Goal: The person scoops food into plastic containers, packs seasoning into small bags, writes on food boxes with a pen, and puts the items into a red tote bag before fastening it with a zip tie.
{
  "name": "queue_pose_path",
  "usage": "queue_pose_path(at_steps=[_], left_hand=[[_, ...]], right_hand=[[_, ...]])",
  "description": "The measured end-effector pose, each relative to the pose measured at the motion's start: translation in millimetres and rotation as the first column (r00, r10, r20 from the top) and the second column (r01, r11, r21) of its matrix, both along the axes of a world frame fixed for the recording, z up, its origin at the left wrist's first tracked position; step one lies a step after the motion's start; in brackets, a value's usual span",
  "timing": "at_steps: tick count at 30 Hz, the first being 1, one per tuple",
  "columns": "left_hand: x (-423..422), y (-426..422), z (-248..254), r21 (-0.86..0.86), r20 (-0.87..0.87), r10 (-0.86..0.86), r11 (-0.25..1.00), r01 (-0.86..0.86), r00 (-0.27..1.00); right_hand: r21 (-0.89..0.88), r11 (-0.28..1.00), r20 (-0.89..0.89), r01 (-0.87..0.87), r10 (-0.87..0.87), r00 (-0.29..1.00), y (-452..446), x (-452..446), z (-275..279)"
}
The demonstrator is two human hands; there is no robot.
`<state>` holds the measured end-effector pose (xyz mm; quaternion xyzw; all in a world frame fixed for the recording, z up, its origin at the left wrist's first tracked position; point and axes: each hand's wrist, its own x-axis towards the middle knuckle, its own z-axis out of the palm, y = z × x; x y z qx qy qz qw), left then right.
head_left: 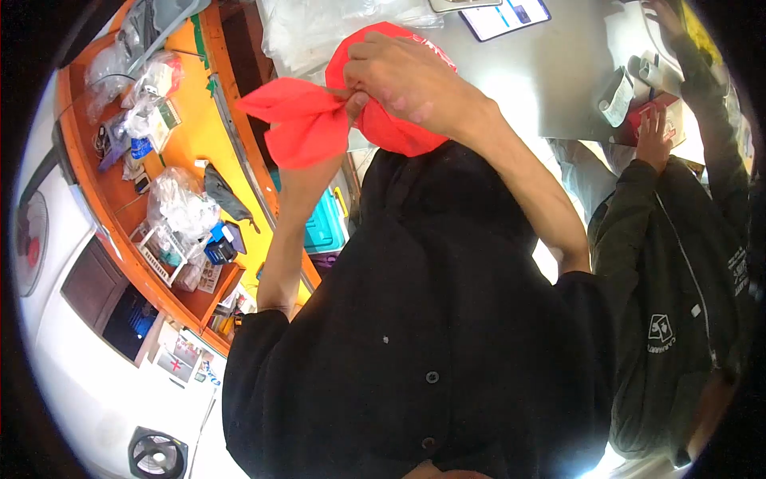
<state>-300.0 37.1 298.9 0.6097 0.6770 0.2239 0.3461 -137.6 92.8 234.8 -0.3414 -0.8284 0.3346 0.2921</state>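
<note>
A red cloth bag [403, 132] with white print on its far side is gathered at the neck, and its loose top [299, 120] flares out to the left. My right hand [399, 76] lies over the bag, its fingers curled in at the gathered neck. My left hand [329, 166] is mostly hidden behind the flared top. Its thumb shows pressed against the neck, so the cloth is pinched there. Both hands meet at this neck, above the front of my black shirt [383, 279]. Any string or tie is hidden by the fingers.
A grey metal table [558, 80] holds clear plastic bags [335, 24], a lit phone or tablet [507, 17] and curled paper strips [618, 96]. To the right, a co-worker's hand [654, 140] touches a red and white box [670, 120]. An orange shelf [120, 203] with clutter stands left.
</note>
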Motion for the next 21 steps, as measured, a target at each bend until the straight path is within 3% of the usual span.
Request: queue_pose_path(at_steps=[2,5,8,11,14,17,21], left_hand=[[-4.4,7.9,4.0,-0.113,-0.113,-0.004,0.994,-0.009,0.994],[-20.9,13.3,-15.0,-0.12,0.089,0.02,0.993,-0.009,0.996],[-31.4,21.6,-25.1,-0.199,0.369,0.153,0.977,-0.083,0.917],[-43.6,28.7,-18.1,-0.434,0.367,0.175,0.901,0.002,0.914],[-57.5,31.6,-36.2,-0.541,0.506,0.306,0.841,0.02,0.806],[-61.8,26.2,-44.4,-0.554,0.618,0.408,0.832,0.004,0.672],[-63.6,20.1,-59.6,-0.571,0.679,0.452,0.82,0.03,0.579]], right_hand=[[0.002,1.0,-0.01,0.031,-0.031,0.999,-0.3,-4.1,0.5],[-0.023,0.999,0.018,0.048,-0.048,0.999,-2.5,-10.3,-1.7],[-0.018,0.998,-0.077,0.068,-0.069,0.995,-5.8,-15.8,-8.7],[-0.054,0.996,-0.052,0.07,-0.073,0.996,-8.2,-20.9,-7.2],[-0.207,0.947,-0.349,0.245,-0.305,0.886,-15.3,-29.6,-12.2],[-0.29,0.948,-0.402,0.132,-0.246,0.882,-38.3,-9.9,8.1],[-0.159,0.98,-0.407,0.117,-0.173,0.897,-59.1,-16.2,-11.9]])
